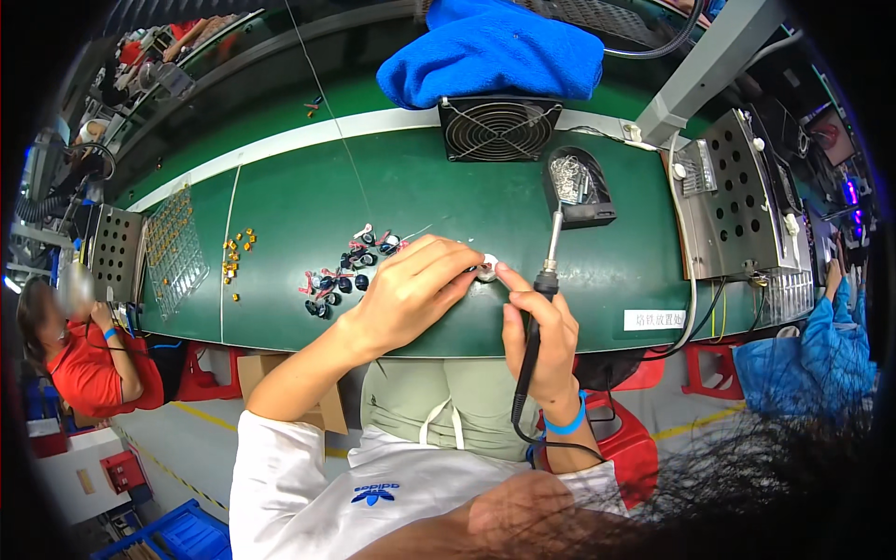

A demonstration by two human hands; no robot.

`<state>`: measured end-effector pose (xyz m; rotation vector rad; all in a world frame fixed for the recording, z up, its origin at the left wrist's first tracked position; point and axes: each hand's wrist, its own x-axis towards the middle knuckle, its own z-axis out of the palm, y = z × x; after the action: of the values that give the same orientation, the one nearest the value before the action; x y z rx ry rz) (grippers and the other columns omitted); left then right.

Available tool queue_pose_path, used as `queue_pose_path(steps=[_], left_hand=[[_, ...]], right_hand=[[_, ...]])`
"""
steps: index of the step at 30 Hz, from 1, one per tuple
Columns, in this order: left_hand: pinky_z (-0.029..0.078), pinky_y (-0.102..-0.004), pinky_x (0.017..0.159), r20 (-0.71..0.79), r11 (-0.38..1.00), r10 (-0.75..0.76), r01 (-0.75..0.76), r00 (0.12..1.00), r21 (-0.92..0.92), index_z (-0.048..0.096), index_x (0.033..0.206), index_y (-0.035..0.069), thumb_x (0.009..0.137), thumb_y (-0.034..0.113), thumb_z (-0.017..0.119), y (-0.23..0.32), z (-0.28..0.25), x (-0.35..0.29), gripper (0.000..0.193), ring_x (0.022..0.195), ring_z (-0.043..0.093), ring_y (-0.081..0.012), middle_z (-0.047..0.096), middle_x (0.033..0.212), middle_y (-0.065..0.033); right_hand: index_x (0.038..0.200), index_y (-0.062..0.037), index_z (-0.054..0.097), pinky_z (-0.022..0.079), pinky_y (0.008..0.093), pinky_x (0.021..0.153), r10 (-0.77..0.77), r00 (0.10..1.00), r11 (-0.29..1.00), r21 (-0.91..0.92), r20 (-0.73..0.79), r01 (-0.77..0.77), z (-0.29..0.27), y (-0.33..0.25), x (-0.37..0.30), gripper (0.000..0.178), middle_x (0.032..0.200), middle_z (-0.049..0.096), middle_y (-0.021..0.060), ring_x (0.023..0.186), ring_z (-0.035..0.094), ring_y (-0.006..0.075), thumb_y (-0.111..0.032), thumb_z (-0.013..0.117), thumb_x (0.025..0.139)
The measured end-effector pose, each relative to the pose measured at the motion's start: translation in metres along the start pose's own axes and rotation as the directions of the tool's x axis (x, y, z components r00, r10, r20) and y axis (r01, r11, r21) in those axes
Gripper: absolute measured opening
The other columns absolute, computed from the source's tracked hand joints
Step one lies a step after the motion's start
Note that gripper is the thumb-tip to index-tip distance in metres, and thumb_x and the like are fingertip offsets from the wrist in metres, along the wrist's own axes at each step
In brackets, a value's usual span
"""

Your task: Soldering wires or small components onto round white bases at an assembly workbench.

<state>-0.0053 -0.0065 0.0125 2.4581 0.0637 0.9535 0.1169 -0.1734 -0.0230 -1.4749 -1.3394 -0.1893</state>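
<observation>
Left hand and right hand are meeting around a small pale round piece over the green bench.
The left's fingertips are pinching narrowly at its left edge; the right is gripping a soldering iron while a finger is nearing the other edge. The iron's long axis is running away from the body, just right of the piece, its tip pointing toward the black tray.
</observation>
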Motion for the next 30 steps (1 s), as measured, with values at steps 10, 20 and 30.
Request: queue_pose_path(steps=[10,20,30], left_hand=[[0.058,-0.0402,0.083,0.089,0.997,0.080,-0.081,0.993,0.004,0.069,0.106,0.003,0.082,0.000,0.074,0.002,-0.029,-0.023,0.025,0.094,0.070,-0.0302,0.070,0.100,-0.0111],[0.057,-0.0423,0.086,-0.174,0.621,-0.480,0.472,0.860,0.626,0.075,0.112,0.003,0.091,0.002,0.070,-0.089,-0.190,-0.098,0.022,0.097,0.070,-0.0374,0.073,0.105,-0.0178],[0.058,-0.0302,0.092,-0.227,0.770,-0.638,0.614,0.736,-0.175,0.074,0.103,-0.004,0.090,-0.009,0.072,-0.090,-0.165,-0.086,0.014,0.099,0.071,-0.0184,0.072,0.108,-0.0117]], right_hand=[[0.110,-0.0002,0.063,0.051,0.0411,0.071,0.020,0.977,0.958,-0.283,0.210,0.041,-0.006,-0.013,-0.001,0.024,0.127,0.073,0.0123,0.078,0.061,0.0323,0.004,0.070,0.088],[0.119,-0.0003,0.057,0.053,0.0378,0.076,0.047,0.997,0.998,-0.033,0.069,-0.045,0.001,-0.001,-0.012,0.028,0.134,0.069,0.0179,0.092,0.064,0.0329,0.003,0.069,0.093],[0.127,0.0014,0.057,0.053,0.0327,0.074,0.032,0.999,0.999,0.020,0.010,-0.032,-0.001,0.001,-0.008,0.030,0.124,0.075,0.0161,0.078,0.063,0.0233,0.000,0.064,0.099]])
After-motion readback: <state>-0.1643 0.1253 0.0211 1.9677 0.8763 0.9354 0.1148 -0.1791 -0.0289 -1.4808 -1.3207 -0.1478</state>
